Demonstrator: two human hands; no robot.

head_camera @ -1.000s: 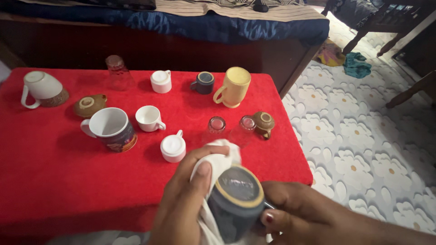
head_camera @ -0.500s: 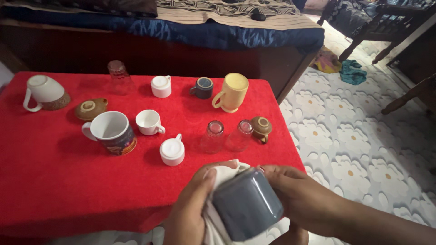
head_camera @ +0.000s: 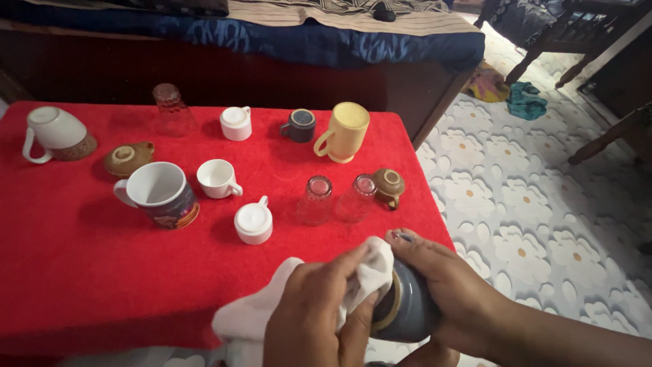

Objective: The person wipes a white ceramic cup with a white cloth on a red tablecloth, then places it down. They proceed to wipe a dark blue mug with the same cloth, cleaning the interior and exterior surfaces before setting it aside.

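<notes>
My right hand (head_camera: 445, 285) grips a blue-grey mug (head_camera: 407, 312) on its side, mouth pointing left, over the near right corner of the red table (head_camera: 81, 272). My left hand (head_camera: 316, 316) presses a white cloth (head_camera: 255, 316) against the mug's rim. Two upturned clear glasses (head_camera: 318, 197) (head_camera: 358, 196) and a small brown cup (head_camera: 389, 185) stand just beyond my hands.
On the table: a white cup upside down (head_camera: 253, 221), a white cup upright (head_camera: 217, 178), a large patterned mug (head_camera: 161, 194), a yellow mug (head_camera: 345, 130), a dark cup (head_camera: 299, 125), a tipped white mug (head_camera: 54, 132). A bed (head_camera: 305, 34) lies behind; patterned floor (head_camera: 543, 204) on the right.
The mug has turned in my right hand, its mouth now facing left. My left hand has pushed the cloth onto the rim. The camera view has tilted slightly.
</notes>
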